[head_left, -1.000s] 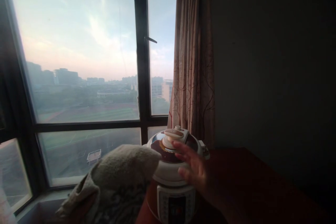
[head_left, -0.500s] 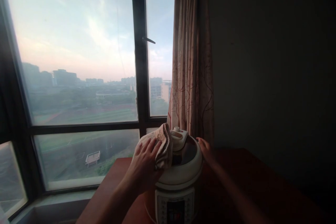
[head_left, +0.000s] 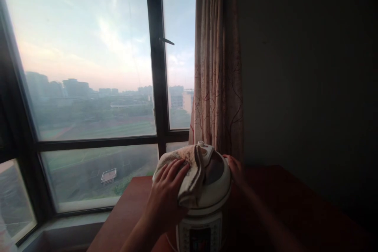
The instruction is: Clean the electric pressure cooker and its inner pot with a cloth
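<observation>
A white electric pressure cooker stands upright with its control panel facing me and its lid on. Over the left part of the lid lies a folded light cloth with a dark striped edge. My left hand presses on this cloth, fingers laid over it; the thumb is hidden. At the lid's right rim rests my right hand, its fingers bent over the edge and partly in shadow. The lid's knob and handle show behind the cloth.
Under the cooker is a reddish-brown table. Behind it hangs a patterned curtain, beside a large window with a dark frame. A dark wall rises on the right.
My left hand and the cloth have moved a little right and nearer over the lid, covering more of its front. My right hand stays at the rim. The view has shifted slightly.
</observation>
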Available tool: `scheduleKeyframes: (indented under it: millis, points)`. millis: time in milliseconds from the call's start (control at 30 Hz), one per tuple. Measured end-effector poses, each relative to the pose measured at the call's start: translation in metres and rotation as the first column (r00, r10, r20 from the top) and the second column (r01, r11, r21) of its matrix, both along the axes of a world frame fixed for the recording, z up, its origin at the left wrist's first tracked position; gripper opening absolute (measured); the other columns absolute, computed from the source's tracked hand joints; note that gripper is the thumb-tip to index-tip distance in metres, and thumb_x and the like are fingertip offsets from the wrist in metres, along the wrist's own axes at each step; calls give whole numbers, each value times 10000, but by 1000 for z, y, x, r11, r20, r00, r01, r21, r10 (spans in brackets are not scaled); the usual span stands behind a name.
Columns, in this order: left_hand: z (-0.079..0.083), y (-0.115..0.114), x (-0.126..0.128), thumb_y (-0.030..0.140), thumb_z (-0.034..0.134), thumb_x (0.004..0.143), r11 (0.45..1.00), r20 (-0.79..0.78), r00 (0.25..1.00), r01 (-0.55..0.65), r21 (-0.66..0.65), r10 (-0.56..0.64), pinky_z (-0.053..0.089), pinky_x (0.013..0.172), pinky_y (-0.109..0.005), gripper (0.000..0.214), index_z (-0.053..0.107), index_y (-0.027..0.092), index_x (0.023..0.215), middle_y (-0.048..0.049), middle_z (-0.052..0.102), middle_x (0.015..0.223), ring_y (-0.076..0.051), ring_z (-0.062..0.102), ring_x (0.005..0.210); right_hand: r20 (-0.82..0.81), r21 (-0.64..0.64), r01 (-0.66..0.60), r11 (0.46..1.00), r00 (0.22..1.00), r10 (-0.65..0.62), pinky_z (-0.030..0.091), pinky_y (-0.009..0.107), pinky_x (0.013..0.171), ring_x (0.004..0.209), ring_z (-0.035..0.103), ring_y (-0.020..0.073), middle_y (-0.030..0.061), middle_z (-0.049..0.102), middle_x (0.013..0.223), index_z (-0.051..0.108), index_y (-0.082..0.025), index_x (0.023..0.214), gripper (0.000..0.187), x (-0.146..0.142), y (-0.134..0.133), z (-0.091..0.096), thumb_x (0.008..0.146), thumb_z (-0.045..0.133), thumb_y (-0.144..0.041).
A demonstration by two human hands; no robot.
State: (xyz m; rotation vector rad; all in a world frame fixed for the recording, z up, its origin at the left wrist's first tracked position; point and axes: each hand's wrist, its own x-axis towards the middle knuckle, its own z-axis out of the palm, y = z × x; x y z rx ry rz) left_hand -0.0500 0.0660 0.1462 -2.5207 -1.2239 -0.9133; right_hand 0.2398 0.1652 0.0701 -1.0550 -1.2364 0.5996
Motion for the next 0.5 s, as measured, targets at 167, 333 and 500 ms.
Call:
scheduleKeyframes:
  millis: [167, 333, 500]
  points:
    - [14, 41, -24, 375, 477, 881, 982, 253, 967, 62, -178, -15, 395, 1106, -431, 480, 643, 215, 1302, -100, 569, 1430, -322, 497, 1322, -17, 17, 1, 1000, 1000, 0, 513, 433, 890, 1009, 689, 342, 144, 770, 1044, 767, -174, 981, 686, 2, 2, -2, 812, 484, -776]
    - [35, 93, -25, 409, 518, 794, 886, 387, 922, 185, -424, -8, 477, 969, -378, 443, 708, 144, 1094, -98, 707, 1135, -314, 622, 1085, -27, 25, -1, 1000, 1000, 2, 510, 429, 891, 1007, 686, 338, 145, 767, 1047, 764, -172, 988, 683, 2, 4, -5, 806, 499, -774]
    - [39, 132, -14, 486, 610, 713, 750, 494, 866, 279, -601, 74, 508, 840, -358, 457, 718, 112, 953, -84, 737, 904, -328, 642, 994, -29, 22, 4, 1000, 1000, -4, 526, 419, 857, 966, 699, 330, 141, 773, 1014, 762, -171, 990, 678, 2, 6, -7, 807, 498, -769]
